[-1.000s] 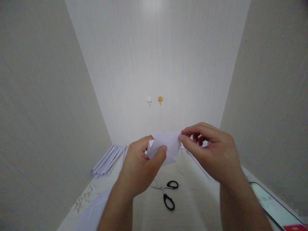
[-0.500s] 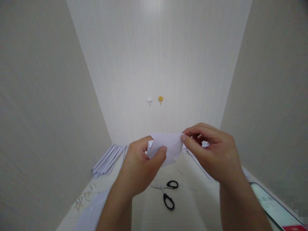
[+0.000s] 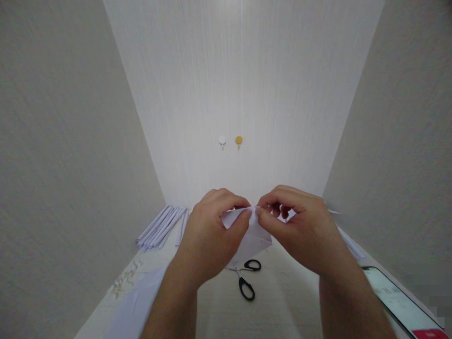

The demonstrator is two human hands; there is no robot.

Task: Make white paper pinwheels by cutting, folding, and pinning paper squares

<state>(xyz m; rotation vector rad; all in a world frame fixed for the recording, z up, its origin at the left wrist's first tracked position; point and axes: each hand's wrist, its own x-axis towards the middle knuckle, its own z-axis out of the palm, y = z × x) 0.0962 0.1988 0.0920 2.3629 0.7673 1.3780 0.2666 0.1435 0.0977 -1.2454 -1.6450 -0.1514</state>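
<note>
A folded piece of white paper (image 3: 251, 242) is held up above the table between both hands. My left hand (image 3: 215, 235) pinches its top edge between thumb and fingers. Right beside that grip, my right hand (image 3: 294, 226) pinches the same edge, thumb in front. The two thumb tips almost meet, and part of the paper is hidden behind the hands. Below the paper lies a pair of scissors (image 3: 246, 288) with black handles; its blades are partly covered by my left hand and the paper.
Rolled white paper sticks (image 3: 160, 228) are stacked at the left by the wall. Nearer are white paper sheets (image 3: 132, 301) and a tangle of small pale bits (image 3: 125, 280). A phone (image 3: 399, 301) lies at the right edge. Two hooks (image 3: 239, 140) hang on the back wall.
My left hand has moved from the paper's left side up to its top edge, next to my right hand. My right hand has shifted left, and the paper has turned.
</note>
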